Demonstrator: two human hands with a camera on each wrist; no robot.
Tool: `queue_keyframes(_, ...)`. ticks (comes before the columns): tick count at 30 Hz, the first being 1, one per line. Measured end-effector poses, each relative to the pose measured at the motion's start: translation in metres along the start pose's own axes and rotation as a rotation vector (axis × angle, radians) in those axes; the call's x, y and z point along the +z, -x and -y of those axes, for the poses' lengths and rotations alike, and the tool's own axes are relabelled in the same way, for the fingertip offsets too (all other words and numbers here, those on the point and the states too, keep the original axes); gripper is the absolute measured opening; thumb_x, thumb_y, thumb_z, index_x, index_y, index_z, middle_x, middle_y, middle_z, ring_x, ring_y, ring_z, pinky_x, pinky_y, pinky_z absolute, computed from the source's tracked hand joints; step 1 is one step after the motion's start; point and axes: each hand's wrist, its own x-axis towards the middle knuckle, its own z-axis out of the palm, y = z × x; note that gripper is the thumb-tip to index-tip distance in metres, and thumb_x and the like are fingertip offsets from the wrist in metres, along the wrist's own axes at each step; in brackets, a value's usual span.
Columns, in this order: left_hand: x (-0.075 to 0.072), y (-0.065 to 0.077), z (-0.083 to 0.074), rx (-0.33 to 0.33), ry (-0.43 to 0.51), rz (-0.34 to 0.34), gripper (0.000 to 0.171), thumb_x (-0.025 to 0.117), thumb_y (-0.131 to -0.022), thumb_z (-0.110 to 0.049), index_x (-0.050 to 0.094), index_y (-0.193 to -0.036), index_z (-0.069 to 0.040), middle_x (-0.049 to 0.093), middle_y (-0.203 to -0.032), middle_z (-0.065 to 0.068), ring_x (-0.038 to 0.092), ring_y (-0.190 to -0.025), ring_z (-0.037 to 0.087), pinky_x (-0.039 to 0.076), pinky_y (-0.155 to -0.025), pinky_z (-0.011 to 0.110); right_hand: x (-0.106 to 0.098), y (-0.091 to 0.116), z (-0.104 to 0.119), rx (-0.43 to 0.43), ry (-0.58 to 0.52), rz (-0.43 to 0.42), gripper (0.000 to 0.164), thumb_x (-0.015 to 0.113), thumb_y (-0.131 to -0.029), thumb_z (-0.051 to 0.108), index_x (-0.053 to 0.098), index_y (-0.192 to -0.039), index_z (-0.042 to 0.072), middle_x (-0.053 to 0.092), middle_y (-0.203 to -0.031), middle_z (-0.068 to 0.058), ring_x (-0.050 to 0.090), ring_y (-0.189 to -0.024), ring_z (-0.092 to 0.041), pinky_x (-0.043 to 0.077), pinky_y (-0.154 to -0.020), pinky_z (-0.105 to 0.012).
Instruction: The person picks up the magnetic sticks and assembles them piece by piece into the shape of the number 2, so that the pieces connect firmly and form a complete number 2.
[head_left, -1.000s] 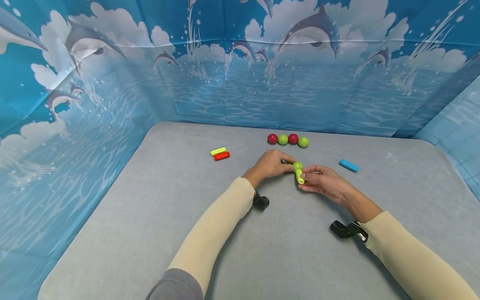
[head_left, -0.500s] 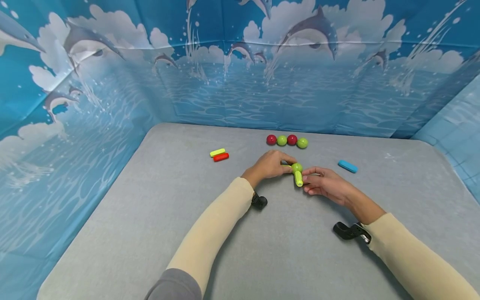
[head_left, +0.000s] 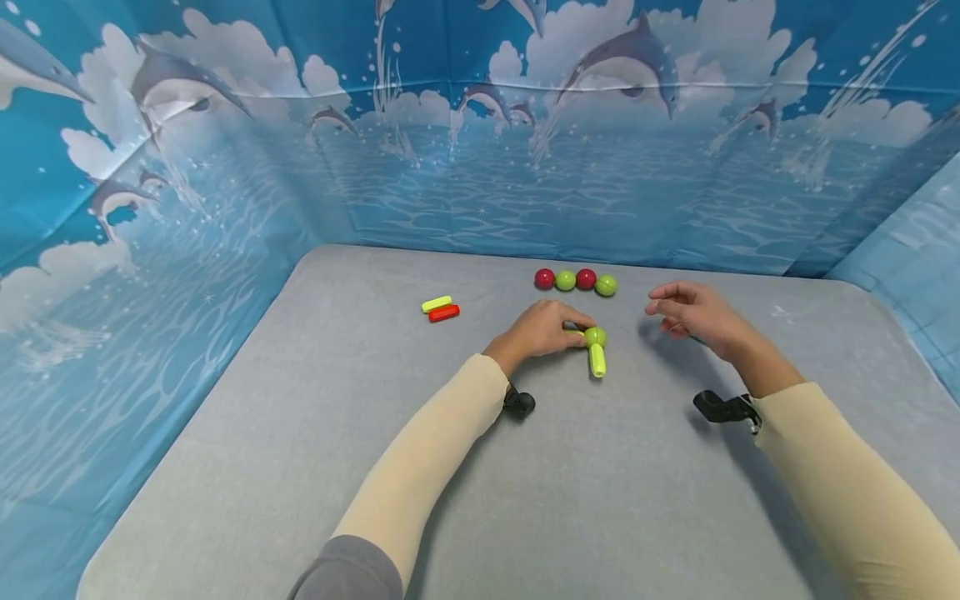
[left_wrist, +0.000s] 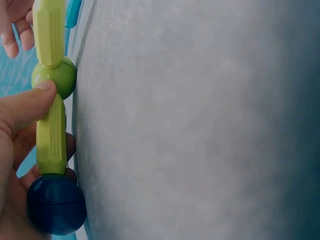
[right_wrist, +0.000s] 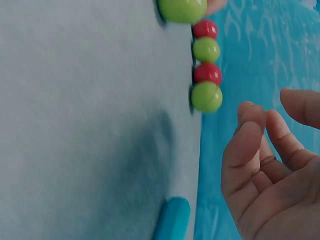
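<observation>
My left hand (head_left: 540, 327) holds an assembly of yellow-green rods and balls, thumb and fingers around one rod (left_wrist: 51, 142). A green ball (head_left: 595, 337) joins that rod to a second yellow-green rod (head_left: 597, 361), which points toward me in the head view. The left wrist view shows a dark blue ball (left_wrist: 56, 205) at the held rod's other end. My right hand (head_left: 697, 317) is in the air with fingers loosely bent and nothing in them. Below it, in the right wrist view, lies a blue rod (right_wrist: 172, 220), mostly hidden in the head view.
Red and green balls (head_left: 586, 278) line up near the table's back edge. A yellow rod (head_left: 437, 304) and a red rod (head_left: 444, 313) lie side by side, left of the left hand. A dolphin-printed curtain (head_left: 480, 183) rises behind the grey table (head_left: 300, 400).
My right hand has let go of the second yellow-green rod and moved right and away, over the blue rod. The left hand has stayed nearly in place, holding the assembly.
</observation>
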Motion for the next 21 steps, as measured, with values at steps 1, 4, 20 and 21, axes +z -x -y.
queue_keyframes(1, 0.000, 0.000, 0.000, -0.001, 0.001, 0.001, 0.033, 0.069, -0.094, -0.030, 0.070, -0.127, -0.028, 0.069, -0.130, -0.007, 0.060, -0.124, 0.007, 0.047, -0.106, 0.028, -0.004, -0.002, 0.000, -0.004, 0.023, -0.006, 0.050, 0.046, -0.105, 0.036, 0.040, -0.141, 0.001, 0.061, -0.100, 0.024, 0.061, -0.090, -0.008, 0.054, -0.080, -0.030)
queue_keyframes(4, 0.000, 0.000, 0.000, -0.008, 0.010, 0.001, 0.033, 0.069, -0.094, -0.030, 0.070, -0.127, -0.028, 0.069, -0.130, -0.007, 0.061, -0.124, 0.007, 0.048, -0.105, 0.028, -0.009, -0.007, -0.001, -0.008, 0.083, -0.025, 0.051, 0.045, -0.105, 0.036, 0.041, -0.141, 0.000, 0.063, -0.107, 0.015, 0.062, -0.090, -0.009, 0.055, -0.079, -0.031)
queue_keyframes(20, -0.001, -0.001, 0.000, 0.001, 0.010, -0.005, 0.033, 0.069, -0.094, -0.030, 0.070, -0.127, -0.028, 0.069, -0.129, -0.007, 0.062, -0.122, 0.006, 0.049, -0.102, 0.025, 0.010, -0.049, 0.001, -0.072, 0.361, -0.110, 0.045, 0.050, -0.102, 0.022, 0.046, -0.141, 0.000, 0.047, -0.142, -0.028, 0.053, -0.122, -0.046, 0.049, -0.094, -0.056)
queue_keyframes(21, 0.000, -0.001, 0.000, -0.001, 0.012, -0.006, 0.033, 0.069, -0.094, -0.030, 0.070, -0.127, -0.027, 0.069, -0.129, -0.007, 0.062, -0.122, 0.006, 0.049, -0.102, 0.025, 0.012, -0.052, 0.003, -0.075, 0.369, -0.112, 0.045, 0.050, -0.102, 0.021, 0.045, -0.142, 0.001, 0.046, -0.144, -0.028, 0.052, -0.124, -0.047, 0.048, -0.095, -0.057)
